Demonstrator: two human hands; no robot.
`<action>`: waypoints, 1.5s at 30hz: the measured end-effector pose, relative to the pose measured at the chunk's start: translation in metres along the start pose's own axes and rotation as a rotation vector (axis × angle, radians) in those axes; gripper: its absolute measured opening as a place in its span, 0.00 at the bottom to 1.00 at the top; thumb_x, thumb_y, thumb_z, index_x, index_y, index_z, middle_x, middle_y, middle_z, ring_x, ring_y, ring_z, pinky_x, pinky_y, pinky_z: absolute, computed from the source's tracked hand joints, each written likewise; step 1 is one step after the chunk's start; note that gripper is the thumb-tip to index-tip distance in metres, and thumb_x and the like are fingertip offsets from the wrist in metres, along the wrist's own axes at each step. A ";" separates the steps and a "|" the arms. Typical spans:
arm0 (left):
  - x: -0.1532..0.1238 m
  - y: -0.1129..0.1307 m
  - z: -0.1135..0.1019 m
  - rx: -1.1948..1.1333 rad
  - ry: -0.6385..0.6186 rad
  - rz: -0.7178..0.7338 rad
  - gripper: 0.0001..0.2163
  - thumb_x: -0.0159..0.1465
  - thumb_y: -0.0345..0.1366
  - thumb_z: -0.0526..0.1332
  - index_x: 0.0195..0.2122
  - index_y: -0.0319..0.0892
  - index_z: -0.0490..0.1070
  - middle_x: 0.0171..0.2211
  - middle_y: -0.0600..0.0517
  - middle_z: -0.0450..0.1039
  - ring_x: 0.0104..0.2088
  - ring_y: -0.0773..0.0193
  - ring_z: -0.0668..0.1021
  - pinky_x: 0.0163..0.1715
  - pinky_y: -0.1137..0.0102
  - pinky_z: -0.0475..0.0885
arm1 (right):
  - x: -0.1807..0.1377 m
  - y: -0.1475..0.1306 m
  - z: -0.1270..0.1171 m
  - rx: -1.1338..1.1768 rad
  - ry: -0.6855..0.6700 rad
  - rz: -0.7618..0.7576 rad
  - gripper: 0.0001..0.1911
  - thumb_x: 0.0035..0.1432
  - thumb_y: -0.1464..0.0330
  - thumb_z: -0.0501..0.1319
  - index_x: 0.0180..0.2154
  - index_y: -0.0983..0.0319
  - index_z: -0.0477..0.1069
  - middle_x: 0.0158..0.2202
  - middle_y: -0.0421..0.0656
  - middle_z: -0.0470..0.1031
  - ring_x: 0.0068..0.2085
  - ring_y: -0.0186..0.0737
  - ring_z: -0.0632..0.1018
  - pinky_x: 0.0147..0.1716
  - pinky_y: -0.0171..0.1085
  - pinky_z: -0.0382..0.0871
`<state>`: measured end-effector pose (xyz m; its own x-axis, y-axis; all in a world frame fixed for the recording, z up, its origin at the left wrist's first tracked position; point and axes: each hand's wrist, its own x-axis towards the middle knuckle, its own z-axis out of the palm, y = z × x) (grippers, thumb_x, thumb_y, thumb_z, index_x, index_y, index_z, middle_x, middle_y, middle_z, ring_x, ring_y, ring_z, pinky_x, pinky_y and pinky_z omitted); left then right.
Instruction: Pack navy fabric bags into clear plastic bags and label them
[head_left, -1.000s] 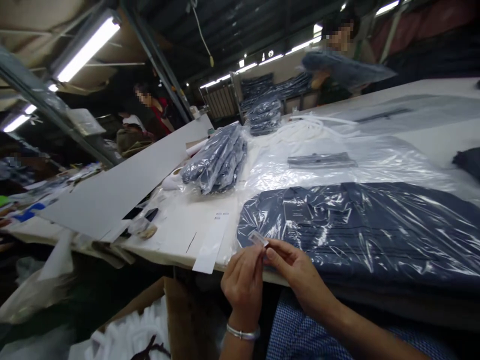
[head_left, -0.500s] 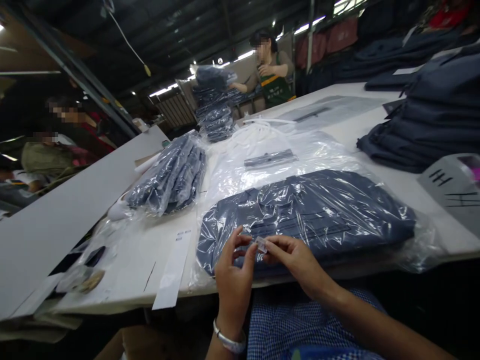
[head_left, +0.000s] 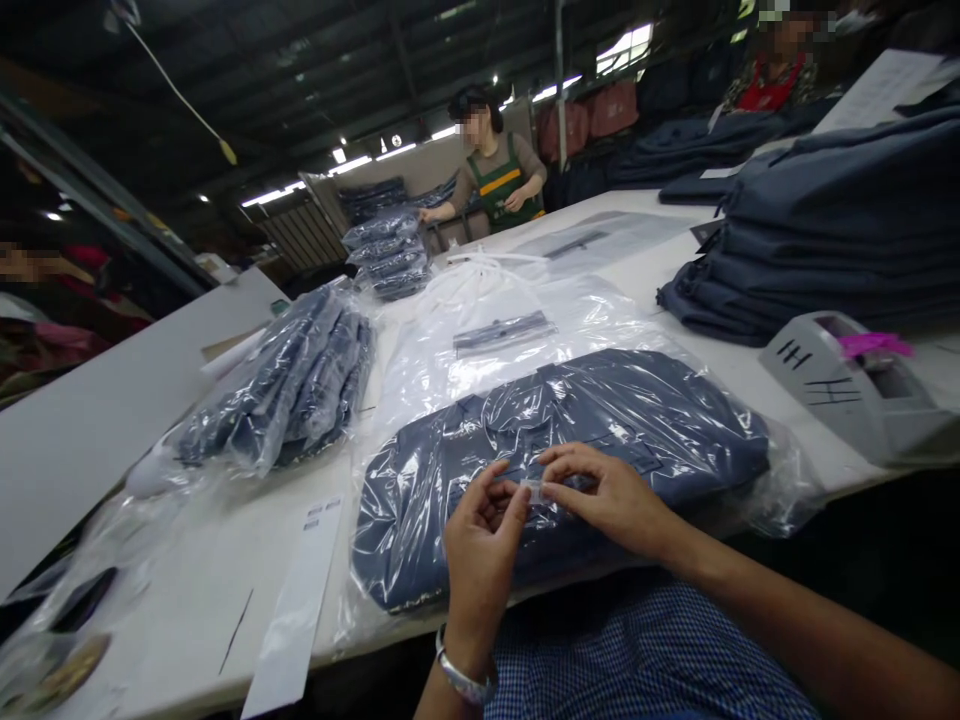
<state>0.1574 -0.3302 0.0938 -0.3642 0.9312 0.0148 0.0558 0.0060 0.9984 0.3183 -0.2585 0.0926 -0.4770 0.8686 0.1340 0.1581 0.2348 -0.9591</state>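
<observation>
A small piece of clear tape (head_left: 535,491) is stretched between the fingertips of both hands. My left hand (head_left: 482,545) pinches its left end between thumb and fingers, and a bracelet circles that wrist. At the other end, my right hand (head_left: 615,500) pinches the tape too. Just beneath both hands lies a folded navy garment (head_left: 675,430) in a shiny clear plastic bag, flat along the table's near edge. Behind it spreads a layer of clear plastic bags (head_left: 585,310) with a dark printed strip.
A grey tape dispenser (head_left: 817,385) with a pink strip stands at right, before a stack of navy garments (head_left: 832,240). Bagged garments (head_left: 292,370) lie at left near a white paper strip (head_left: 296,600). A co-worker (head_left: 495,170) stands beside a bagged stack (head_left: 386,255).
The view has swung right, bringing the tape dispenser fully into sight. The tape now lies flatter between my fingertips. The co-worker's hand has lowered from near the face.
</observation>
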 end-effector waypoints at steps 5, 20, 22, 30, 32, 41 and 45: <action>0.026 0.002 -0.006 0.069 -0.052 -0.043 0.22 0.61 0.45 0.64 0.54 0.42 0.68 0.37 0.49 0.80 0.32 0.62 0.82 0.30 0.70 0.79 | 0.037 0.002 -0.017 -0.023 -0.152 0.054 0.09 0.59 0.62 0.61 0.36 0.61 0.73 0.30 0.41 0.75 0.31 0.37 0.75 0.32 0.36 0.69; 0.080 -0.002 -0.018 0.858 -0.082 0.419 0.12 0.67 0.37 0.59 0.51 0.50 0.73 0.42 0.52 0.81 0.38 0.62 0.82 0.38 0.67 0.74 | 0.121 0.024 -0.038 -0.458 -0.409 0.121 0.22 0.54 0.68 0.64 0.51 0.63 0.67 0.31 0.40 0.79 0.30 0.37 0.77 0.31 0.34 0.65; 0.083 -0.002 -0.015 0.888 -0.096 0.438 0.12 0.66 0.36 0.59 0.51 0.50 0.73 0.42 0.53 0.81 0.38 0.62 0.81 0.39 0.67 0.74 | 0.122 0.024 -0.036 -0.479 -0.408 0.105 0.22 0.54 0.68 0.64 0.51 0.63 0.67 0.31 0.40 0.79 0.30 0.37 0.77 0.31 0.34 0.65; 0.092 -0.004 -0.005 0.922 -0.170 0.476 0.14 0.64 0.33 0.62 0.51 0.51 0.72 0.41 0.56 0.80 0.42 0.61 0.79 0.42 0.67 0.73 | 0.122 0.028 -0.033 -0.541 -0.359 0.035 0.20 0.53 0.67 0.64 0.49 0.62 0.68 0.31 0.40 0.78 0.32 0.39 0.77 0.32 0.35 0.64; 0.094 -0.005 -0.003 0.943 -0.187 0.477 0.15 0.64 0.33 0.62 0.52 0.51 0.71 0.41 0.56 0.80 0.42 0.61 0.79 0.42 0.67 0.73 | 0.122 0.031 -0.033 -0.548 -0.355 0.022 0.20 0.54 0.67 0.64 0.49 0.61 0.68 0.30 0.40 0.78 0.32 0.39 0.77 0.32 0.35 0.64; 0.098 -0.012 0.001 0.993 -0.220 0.460 0.16 0.64 0.33 0.62 0.53 0.52 0.71 0.41 0.55 0.80 0.42 0.61 0.79 0.42 0.67 0.72 | 0.120 0.032 -0.032 -0.580 -0.346 -0.023 0.17 0.54 0.66 0.63 0.47 0.60 0.70 0.31 0.40 0.78 0.32 0.39 0.77 0.30 0.34 0.63; 0.098 -0.014 0.003 1.030 -0.233 0.455 0.17 0.64 0.33 0.61 0.55 0.52 0.70 0.41 0.53 0.79 0.42 0.60 0.79 0.40 0.67 0.71 | 0.117 0.022 -0.031 -0.651 -0.346 -0.006 0.18 0.55 0.66 0.63 0.49 0.60 0.69 0.33 0.42 0.79 0.34 0.41 0.77 0.31 0.34 0.62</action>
<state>0.1237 -0.2382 0.0809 0.0590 0.9677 0.2451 0.9107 -0.1528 0.3839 0.2924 -0.1382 0.0953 -0.7082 0.7042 -0.0509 0.5842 0.5440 -0.6023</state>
